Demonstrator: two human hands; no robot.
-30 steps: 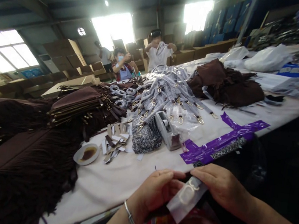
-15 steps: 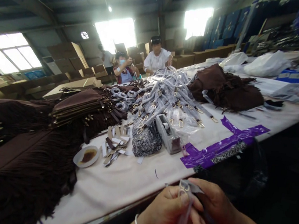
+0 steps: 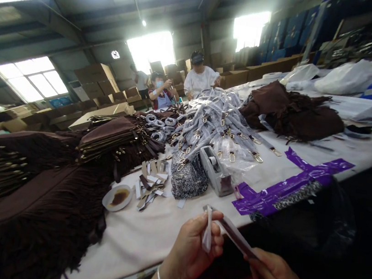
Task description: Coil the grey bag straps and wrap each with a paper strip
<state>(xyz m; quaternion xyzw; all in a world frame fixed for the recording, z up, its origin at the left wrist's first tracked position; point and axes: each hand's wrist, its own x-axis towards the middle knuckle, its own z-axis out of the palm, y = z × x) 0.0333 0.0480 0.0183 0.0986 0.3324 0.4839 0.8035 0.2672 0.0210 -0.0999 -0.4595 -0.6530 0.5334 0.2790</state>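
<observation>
My left hand, with a bracelet at its wrist, pinches the end of a plastic-wrapped brown strap near the table's front edge. A loose flap of the clear wrapping hangs over its fingers. Farther along, to the right, my right hand is closed round the same strap, whose tail runs down toward my lap. Beyond the hands lie a grey tape dispenser and a black-and-white speckled cushion. Behind them is a heap of wrapped straps with gold clasps.
Brown fringed bags are stacked at the left. A white dish sits by paper strips. Purple tape covers the table edge at the right. Brown fringed pieces lie behind it. Two people sit across the table.
My hands have moved apart, the right one down and to the right along the strap, so a stretch of it now shows between them. The view has shifted slightly.
</observation>
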